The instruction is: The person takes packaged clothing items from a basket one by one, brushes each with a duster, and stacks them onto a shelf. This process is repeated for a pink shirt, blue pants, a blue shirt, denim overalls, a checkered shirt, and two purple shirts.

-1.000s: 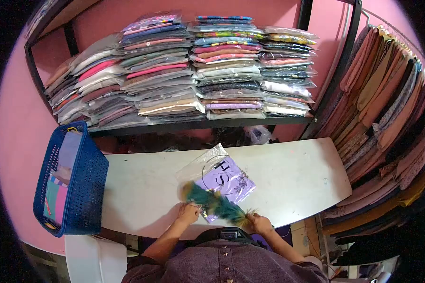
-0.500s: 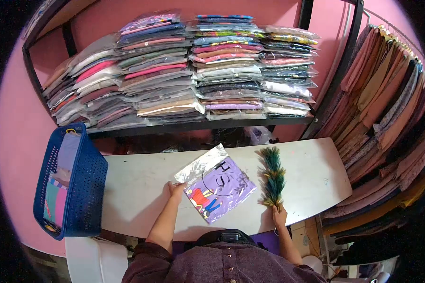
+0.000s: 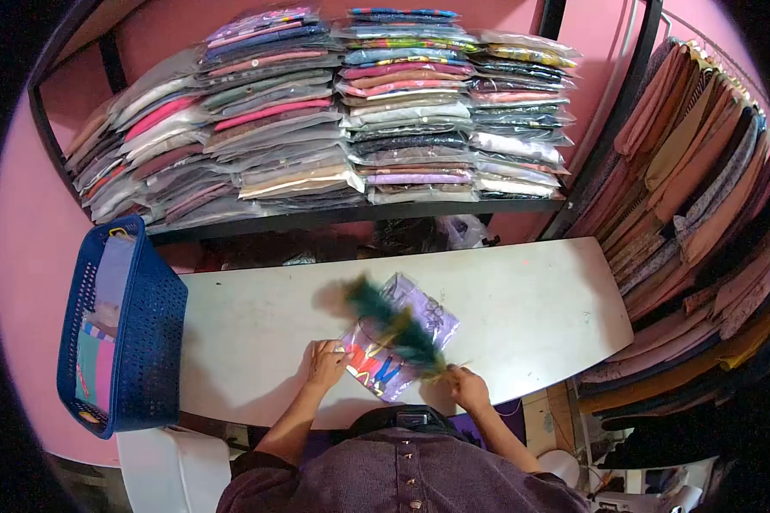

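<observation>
A purple packet point(image 3: 440, 323) in clear plastic, printed with colourful figures, lies at a slant on the white table. Across it is a dark green feathery duster point(image 3: 393, 325), blurred by motion, which hides much of the print. My right hand point(image 3: 469, 387) is closed round the duster's lower end, by the packet's lower right corner. At the packet's left edge, my left hand point(image 3: 327, 363) pinches the plastic near the corner.
A blue basket point(image 3: 150, 342) with folded packets inside stands at the table's left end. Stacks of bagged clothes point(image 3: 411, 128) fill the shelf behind the white table point(image 3: 539, 316). Hanging garments point(image 3: 701, 188) crowd the right side, and a white chair point(image 3: 176, 466) is at lower left.
My right hand has moved left with the duster, from beside the packet to over it. The silvery flap at the packet's upper left no longer sticks out. My left hand has shifted slightly down.
</observation>
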`<action>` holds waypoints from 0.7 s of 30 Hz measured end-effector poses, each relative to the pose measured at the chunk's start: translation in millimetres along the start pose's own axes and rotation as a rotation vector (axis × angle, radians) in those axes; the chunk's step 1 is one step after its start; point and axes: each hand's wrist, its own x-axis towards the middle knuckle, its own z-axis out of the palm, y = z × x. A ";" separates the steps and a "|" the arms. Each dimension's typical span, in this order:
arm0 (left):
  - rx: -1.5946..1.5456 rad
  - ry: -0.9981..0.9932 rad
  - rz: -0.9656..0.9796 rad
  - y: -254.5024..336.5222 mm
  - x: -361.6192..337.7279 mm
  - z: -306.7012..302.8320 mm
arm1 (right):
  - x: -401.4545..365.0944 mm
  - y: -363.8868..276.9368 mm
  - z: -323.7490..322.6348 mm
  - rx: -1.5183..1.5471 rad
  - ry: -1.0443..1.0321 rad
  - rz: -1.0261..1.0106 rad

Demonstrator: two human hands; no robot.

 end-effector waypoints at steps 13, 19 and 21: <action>0.044 0.226 -0.438 -0.1 -7.8 41.5 | 6.7 109.0 13.3 0.830 0.326 0.535; -0.853 0.800 -0.381 46.7 43.6 14.0 | 5.4 119.8 20.0 1.067 0.338 0.560; -0.932 0.872 -0.332 90.2 73.6 -33.3 | 5.5 120.3 20.6 1.058 0.350 0.508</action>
